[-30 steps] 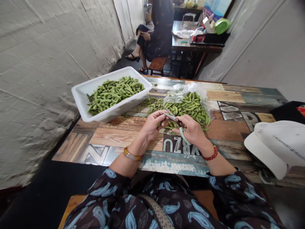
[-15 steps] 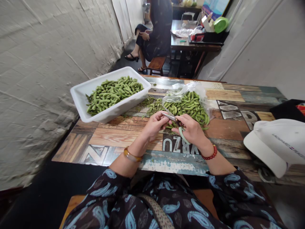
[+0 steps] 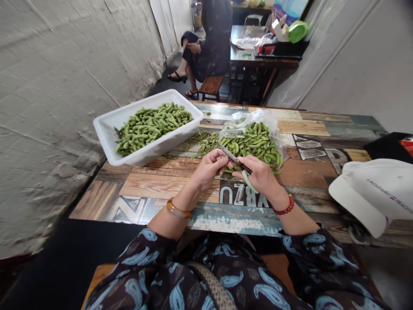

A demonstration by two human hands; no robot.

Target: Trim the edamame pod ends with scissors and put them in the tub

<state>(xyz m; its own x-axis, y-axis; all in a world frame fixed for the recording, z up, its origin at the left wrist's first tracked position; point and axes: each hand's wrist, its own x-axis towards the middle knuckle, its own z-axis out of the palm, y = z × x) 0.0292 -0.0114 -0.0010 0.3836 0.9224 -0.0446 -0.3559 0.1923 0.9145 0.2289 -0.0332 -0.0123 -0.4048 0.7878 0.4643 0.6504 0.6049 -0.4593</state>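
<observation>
My right hand (image 3: 258, 172) is wrapped round a pair of scissors (image 3: 245, 176) with pale green handles. The blades point up and left, closed together, and pass close by the fingertips of my left hand (image 3: 211, 168). Those fingers are pinched on what seems to be an edamame pod, almost wholly hidden by them. Just beyond both hands, a heap of green edamame pods (image 3: 260, 140) lies on and around a clear plastic bag (image 3: 274, 122). Small green trimmings (image 3: 208, 144) are piled left of the heap. Many pods fill a white plastic tub (image 3: 145, 159) at the left.
The patterned wooden table (image 3: 167, 183) reaches from the wall side to a white cap (image 3: 374, 193) at the right. Behind the cap is a black holder (image 3: 385, 147). Farther back, a person (image 3: 214, 43) sits on a wooden stool (image 3: 211, 85) beside another table (image 3: 240, 51).
The scissors' blades were apart and have come together. Both hands stay in nearly the same place. The whole view has shifted very slightly.
</observation>
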